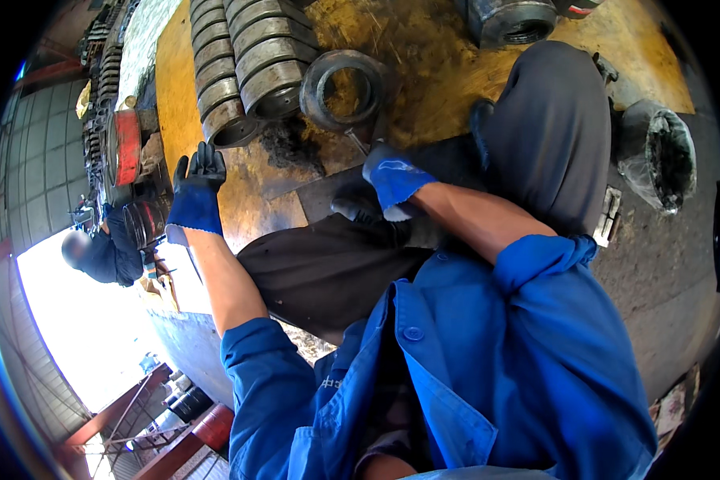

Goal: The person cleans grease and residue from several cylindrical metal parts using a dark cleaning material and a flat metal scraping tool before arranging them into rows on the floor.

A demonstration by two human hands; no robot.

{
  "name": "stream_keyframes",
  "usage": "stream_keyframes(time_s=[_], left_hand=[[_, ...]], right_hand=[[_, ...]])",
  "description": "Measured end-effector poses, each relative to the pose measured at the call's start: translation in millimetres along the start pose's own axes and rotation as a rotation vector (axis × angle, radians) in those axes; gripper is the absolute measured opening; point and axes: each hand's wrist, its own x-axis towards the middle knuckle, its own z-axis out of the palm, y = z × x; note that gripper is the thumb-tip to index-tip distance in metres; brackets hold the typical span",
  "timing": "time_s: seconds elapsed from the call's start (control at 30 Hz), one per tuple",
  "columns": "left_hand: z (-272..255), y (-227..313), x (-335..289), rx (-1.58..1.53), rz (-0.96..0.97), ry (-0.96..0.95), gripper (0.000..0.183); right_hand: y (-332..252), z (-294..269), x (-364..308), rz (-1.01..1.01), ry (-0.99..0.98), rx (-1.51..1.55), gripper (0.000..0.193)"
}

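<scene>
My left hand (198, 190), in a blue glove with a dark palm, is raised with its fingers stretched out and holds nothing. It is beside the near end of two rows of steel rings (274, 68), stacked face to face on their sides. My right hand (396, 178), gloved the same way, is closed around a thin metal rod (357, 142); most of the rod is hidden by the glove. Just beyond the rod, a single thick steel ring (312, 96) shows its round opening toward me. Dark grime (292, 148) lies between the ring rows and my right hand.
Yellow, oil-stained sheeting (424, 88) covers the floor ahead. A bucket lined with clear plastic (656, 156) stands to the right of my bent knee. At the upper right is a large dark metal part (514, 22). Another person (108, 252) is far left, near a red ring-shaped part (126, 146).
</scene>
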Motion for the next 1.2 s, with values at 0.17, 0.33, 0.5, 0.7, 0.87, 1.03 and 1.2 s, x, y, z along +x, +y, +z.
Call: stream_keyframes(time_s=[0.17, 0.33, 0.5, 0.7, 0.87, 1.03, 1.2], left_hand=[[7, -4, 5, 0.021, 0.002, -0.054, 0.047], [-22, 15, -6, -0.007, 0.045, 0.02, 0.045], [-8, -3, -4, 0.004, -0.01, -0.029, 0.044], [-32, 10, -13, -0.009, 0.01, 0.009, 0.044], [-27, 2, -11, 0.023, -0.01, -0.01, 0.044], [-15, -11, -12, 0.036, -0.031, -0.079, 0.041], [23, -41, -23, 0.09, -0.031, -0.103, 0.037]], right_hand=[[3, 39, 4, 0.22, 0.141, 0.094, 0.023], [-58, -57, -62, -0.53, 0.064, -0.196, 0.026], [-1, 29, 10, -0.421, 0.046, -0.324, 0.028], [-55, -15, -23, -0.352, -0.027, -0.415, 0.019], [-27, 18, -6, -0.334, 0.07, -0.406, 0.017], [11, 49, 18, -0.291, 0.136, -0.315, 0.016], [76, 52, 9, -0.141, 0.122, 0.048, 0.017]])
